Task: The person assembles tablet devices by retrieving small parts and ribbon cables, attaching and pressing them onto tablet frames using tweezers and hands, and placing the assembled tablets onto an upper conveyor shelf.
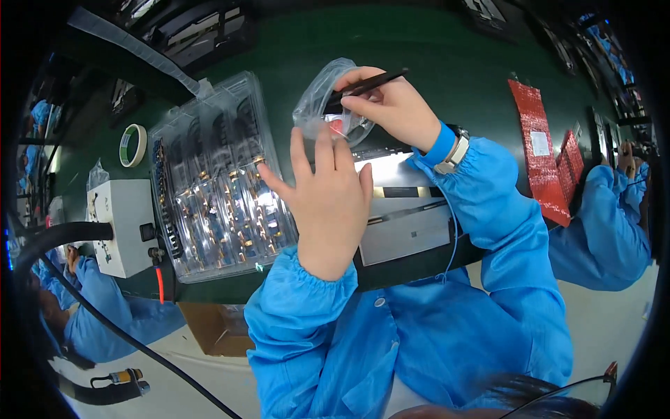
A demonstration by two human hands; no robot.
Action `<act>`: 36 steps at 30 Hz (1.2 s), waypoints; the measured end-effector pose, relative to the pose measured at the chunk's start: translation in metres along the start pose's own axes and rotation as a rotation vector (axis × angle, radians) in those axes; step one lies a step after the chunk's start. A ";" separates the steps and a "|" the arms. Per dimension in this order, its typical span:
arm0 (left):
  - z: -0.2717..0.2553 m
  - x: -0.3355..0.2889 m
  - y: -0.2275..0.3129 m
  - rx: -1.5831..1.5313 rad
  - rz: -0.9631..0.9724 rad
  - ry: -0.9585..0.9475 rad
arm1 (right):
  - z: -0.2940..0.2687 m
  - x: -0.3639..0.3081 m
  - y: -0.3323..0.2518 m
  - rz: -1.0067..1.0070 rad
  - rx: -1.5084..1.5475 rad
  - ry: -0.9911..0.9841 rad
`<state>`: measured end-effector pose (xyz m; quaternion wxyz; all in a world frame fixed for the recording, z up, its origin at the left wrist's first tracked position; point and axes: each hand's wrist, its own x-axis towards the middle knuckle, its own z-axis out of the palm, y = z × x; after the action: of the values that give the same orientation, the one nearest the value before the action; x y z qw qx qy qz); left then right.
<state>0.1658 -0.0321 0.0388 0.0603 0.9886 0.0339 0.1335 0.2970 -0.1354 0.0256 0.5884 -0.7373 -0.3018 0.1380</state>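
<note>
My right hand (394,105) grips black tweezers (370,84) and pinches the edge of a clear plastic film (317,101) that curls up off the work. My left hand (328,192) is spread flat, fingers apart, its fingertips pressing near a small red part (337,126) under the film. Both hands work over a flat grey and silver panel (405,230) lying on the green table (433,63). Blue sleeves cover both arms, and a wrist strap (447,150) sits on the right wrist.
A clear plastic tray (213,181) of several small gold and blue parts lies left of the panel. A white box (122,223) with a black hose stands further left, a tape roll (132,144) behind it. Red bags (541,150) lie at right. Other people in blue sleeves work on both sides.
</note>
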 end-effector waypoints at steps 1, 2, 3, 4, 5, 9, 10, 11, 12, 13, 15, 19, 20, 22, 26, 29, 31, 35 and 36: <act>0.007 0.001 -0.002 -0.061 0.001 0.038 | 0.001 0.002 0.008 -0.067 -0.047 0.069; 0.010 0.003 -0.002 -0.064 -0.004 0.029 | -0.001 0.002 0.012 -0.058 -0.044 0.064; 0.012 0.003 -0.003 -0.086 -0.013 0.018 | 0.000 0.000 0.011 -0.053 -0.100 0.068; 0.013 0.003 -0.003 -0.108 -0.021 0.007 | 0.000 0.000 0.010 -0.049 -0.156 0.074; 0.013 0.003 -0.003 -0.109 -0.025 -0.002 | 0.000 0.001 0.011 -0.046 -0.226 0.082; 0.013 0.004 -0.001 -0.121 -0.041 -0.034 | 0.001 0.003 0.018 0.008 -0.202 0.087; 0.014 0.003 -0.001 -0.119 -0.041 -0.032 | 0.002 0.003 0.018 0.014 -0.201 0.094; 0.014 0.002 -0.001 -0.116 -0.046 -0.038 | 0.003 0.004 0.018 0.019 -0.200 0.102; 0.014 0.003 0.000 -0.121 -0.041 -0.035 | 0.002 0.004 0.018 0.025 -0.195 0.102; 0.014 0.003 0.001 -0.125 -0.035 -0.030 | 0.001 0.004 0.019 0.045 -0.181 0.100; 0.013 0.003 0.002 -0.118 -0.031 -0.042 | 0.002 0.004 0.021 0.064 -0.134 0.104; 0.014 0.003 0.001 -0.110 -0.022 -0.033 | 0.004 0.006 0.020 0.077 -0.163 0.103; 0.014 0.003 0.001 -0.110 -0.020 -0.032 | 0.003 0.006 0.020 0.065 -0.159 0.099; 0.012 0.003 0.000 -0.108 -0.019 -0.027 | 0.003 0.006 0.019 0.050 -0.155 0.095; 0.010 0.002 0.000 -0.102 -0.036 -0.072 | 0.003 0.006 0.019 0.019 -0.131 0.118; 0.007 0.002 -0.001 -0.096 -0.011 0.006 | 0.002 0.004 0.017 0.000 -0.108 0.138; 0.004 0.003 -0.002 -0.113 0.006 -0.012 | 0.000 0.000 0.011 -0.010 -0.110 0.150; -0.015 -0.002 -0.008 -0.723 -0.068 0.038 | -0.007 -0.019 -0.029 -0.090 0.006 0.202; -0.024 -0.007 -0.004 -0.720 -0.070 0.046 | -0.009 -0.029 -0.049 -0.133 0.042 0.189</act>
<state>0.1528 -0.0265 0.0593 0.4081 0.8991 0.0197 0.1570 0.2654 -0.1536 0.0703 0.6373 -0.7131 -0.2901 0.0348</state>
